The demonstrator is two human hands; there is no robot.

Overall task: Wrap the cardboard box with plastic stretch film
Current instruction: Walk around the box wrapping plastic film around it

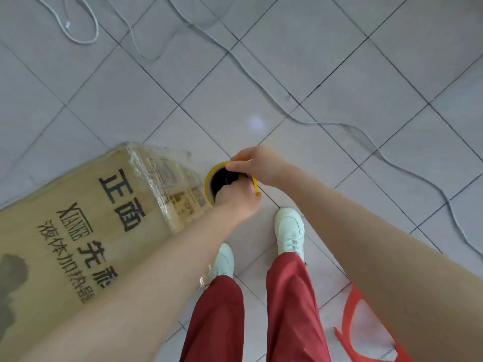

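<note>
Head view, looking steeply down onto a grey tiled floor (pixel 261 61) with dark grout lines running diagonally.

Lower left of the frame: large cardboard box (pixel 65 231), lying at an angle, printed with black Chinese characters and the letters "XIANKE". Clear stretch film (pixel 167 178) already wrinkled over the box's upper right end, glossy and creased across the printed labels there; how far it runs along the rest of the box cannot be told.

Just right of that wrapped end, at frame centre: film roll (pixel 211 178), seen end-on as a yellow-rimmed tube with a dark hollow core, close beside the box's corner.

Left hand (pixel 235 202) reaching in from the lower left, fingers pushed down into the core, clenched against the roll's near side. Right hand (pixel 257 164) coming from the lower right, thumb and fingertips pinching the far upper rim of the same roll. Both hands grasping the roll, bare forearms crossing the lower half of the frame.

Below the hands: two white sneakers (pixel 290 231) on the tiles, red trousers (pixel 287 309) filling the bottom centre.

Bottom right corner: a red plastic item (pixel 350 322), partly hidden behind the right forearm, kind not clear.

Upper part of the frame: white cords (pixel 300 118) looping across the tiles from the upper left and trailing down toward the right edge. A small pale reflection on the tile above the hands.
</note>
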